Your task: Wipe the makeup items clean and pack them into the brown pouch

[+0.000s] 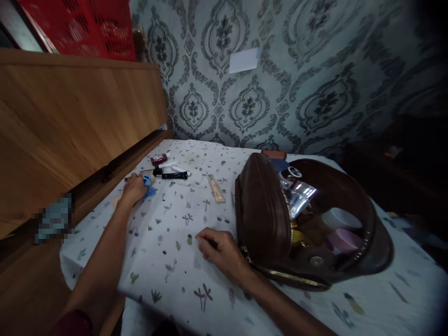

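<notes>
My left hand [134, 189] is at the far left of the table, its fingers closed on a small crumpled blue item [150, 192]; its kind is unclear. Just beyond the fingers lie a black tube [175, 176], slim white tubes [181, 171] and a small dark red bottle [159, 159]. My right hand [222, 254] rests on the patterned cloth with curled fingers and nothing visible in them. Beside it, a brown bag [262, 210] gapes unzipped, with a silver container [301, 196] and pink [345, 241] and pale lids [341, 218] inside. A beige tube [216, 189] lies between the hands.
White cloth printed with plants and flamingos [189, 275] covers the table. Along the left stands a wooden cabinet [77, 112] with a red plastic basket [87, 28] on top. A patterned wall [224, 93] closes off the far side, with a white paper [244, 60] on it.
</notes>
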The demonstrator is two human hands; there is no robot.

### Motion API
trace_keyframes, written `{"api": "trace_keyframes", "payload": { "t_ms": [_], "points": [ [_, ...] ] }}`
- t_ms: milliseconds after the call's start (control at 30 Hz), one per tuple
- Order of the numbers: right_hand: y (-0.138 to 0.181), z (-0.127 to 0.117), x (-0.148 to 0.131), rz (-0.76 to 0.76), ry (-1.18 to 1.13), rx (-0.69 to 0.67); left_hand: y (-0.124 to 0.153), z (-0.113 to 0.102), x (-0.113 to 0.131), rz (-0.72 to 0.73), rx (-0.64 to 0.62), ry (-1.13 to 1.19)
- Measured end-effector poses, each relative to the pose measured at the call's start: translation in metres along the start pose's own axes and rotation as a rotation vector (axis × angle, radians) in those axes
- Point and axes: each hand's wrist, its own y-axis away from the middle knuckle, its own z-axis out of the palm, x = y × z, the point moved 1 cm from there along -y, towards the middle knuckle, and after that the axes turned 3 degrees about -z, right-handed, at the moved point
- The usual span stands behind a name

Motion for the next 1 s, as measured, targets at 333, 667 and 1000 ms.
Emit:
{"api": "trace_keyframes", "payload": {
  "t_ms": [333,667,1000],
  "points": [
    [-0.001,0.000,0.002,-0.036,0.028,-0.005,0.051,-0.010,0.023,0.298,-0.066,0.033],
    [0.003,0.000,0.015,-0.230,0.329,0.204,0.115,0.012,0.075,1.065,-0.006,0.369],
    [-0.001,0.000,0.010,-0.179,0.439,0.167,0.123,0.025,0.072,1.079,0.055,0.501]
  ]
}}
